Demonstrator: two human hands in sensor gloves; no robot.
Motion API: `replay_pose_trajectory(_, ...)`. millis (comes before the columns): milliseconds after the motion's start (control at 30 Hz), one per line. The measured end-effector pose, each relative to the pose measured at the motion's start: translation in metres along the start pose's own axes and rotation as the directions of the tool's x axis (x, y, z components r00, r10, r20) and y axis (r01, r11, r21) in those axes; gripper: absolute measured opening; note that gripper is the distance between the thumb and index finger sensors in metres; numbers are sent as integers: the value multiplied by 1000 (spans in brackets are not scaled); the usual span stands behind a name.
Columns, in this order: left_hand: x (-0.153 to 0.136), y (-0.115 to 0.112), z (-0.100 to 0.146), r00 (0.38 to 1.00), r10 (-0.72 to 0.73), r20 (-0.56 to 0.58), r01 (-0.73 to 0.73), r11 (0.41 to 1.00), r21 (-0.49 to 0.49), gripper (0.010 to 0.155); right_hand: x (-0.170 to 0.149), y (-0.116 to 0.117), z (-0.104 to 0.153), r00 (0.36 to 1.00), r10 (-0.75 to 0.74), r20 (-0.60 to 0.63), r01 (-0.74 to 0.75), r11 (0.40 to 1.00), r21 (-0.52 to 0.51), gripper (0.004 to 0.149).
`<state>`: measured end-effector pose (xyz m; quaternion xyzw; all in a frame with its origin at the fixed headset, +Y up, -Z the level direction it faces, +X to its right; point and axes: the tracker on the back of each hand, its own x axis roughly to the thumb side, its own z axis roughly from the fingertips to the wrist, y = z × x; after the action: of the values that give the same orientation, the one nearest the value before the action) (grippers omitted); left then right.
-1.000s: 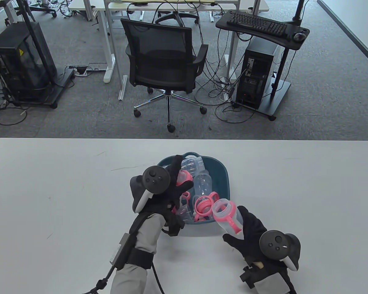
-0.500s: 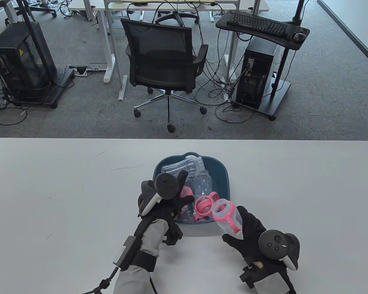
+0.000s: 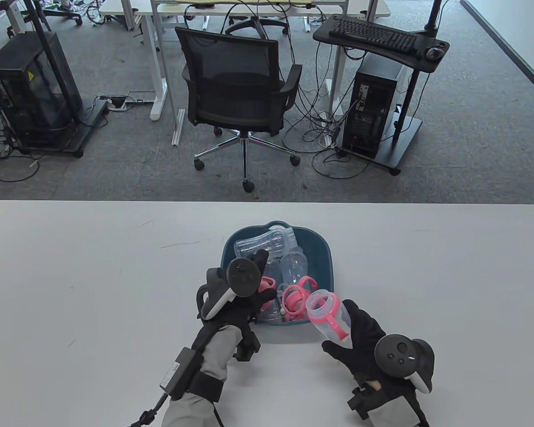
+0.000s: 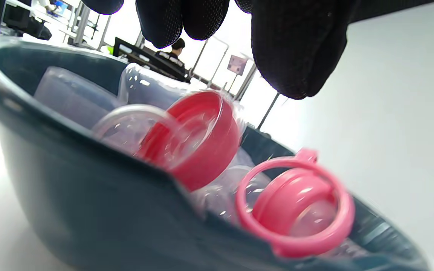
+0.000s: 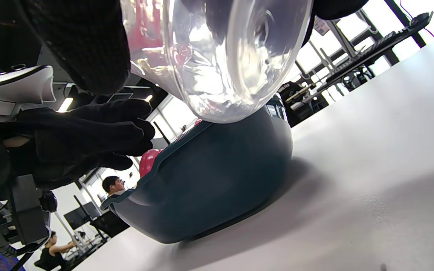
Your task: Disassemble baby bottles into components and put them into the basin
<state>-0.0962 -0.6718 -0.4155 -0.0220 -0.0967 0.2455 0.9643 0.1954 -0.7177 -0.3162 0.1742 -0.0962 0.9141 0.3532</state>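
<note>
A dark teal basin (image 3: pixel 328 260) sits mid-table with several clear bottle bodies (image 3: pixel 293 264) and pink handle rings (image 3: pixel 296 298) inside. My left hand (image 3: pixel 258 293) hovers over its near-left rim with loose fingers holding nothing. In the left wrist view the fingertips (image 4: pixel 296 56) hang above a pink screw collar (image 4: pixel 202 139) and a pink ring piece (image 4: pixel 296 203) lying in the basin (image 4: pixel 70 195). My right hand (image 3: pixel 356 333) grips a clear bottle (image 3: pixel 325 313) with a pink handle collar, tilted, just right of the basin's near corner. Its base (image 5: pixel 217 56) fills the right wrist view.
The white table (image 3: pixel 93 289) extends wide on both sides of the basin. A black office chair (image 3: pixel 240 98) stands on the floor beyond the far edge. The right wrist view shows the basin wall (image 5: pixel 209 188) close by and my left hand (image 5: pixel 100 139) over it.
My left hand moved down and back toward me over the basin and let go of the pink collar, which now lies in the basin. The right hand with its bottle barely moved.
</note>
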Motion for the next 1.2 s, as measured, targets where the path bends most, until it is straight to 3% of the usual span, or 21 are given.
replay_pose_trajectory(333,-3,27,44,953,239,187,-260,960,103,83,2,2,0,1000,29,12,-29,1000,7,92)
replay_pose_trajectory(533,6,17,57,883,400,244,-421,906,39,86,9,6,0,997,73,32,-73,997,27,92)
replay_pose_trajectory(767,24,5,62,867,430,252,-436,899,-35,89,16,13,0,992,112,59,-115,992,47,92)
replay_pose_trajectory(1200,44,-15,66,917,368,154,-344,925,-162,92,26,23,0,971,216,104,-225,971,82,92)
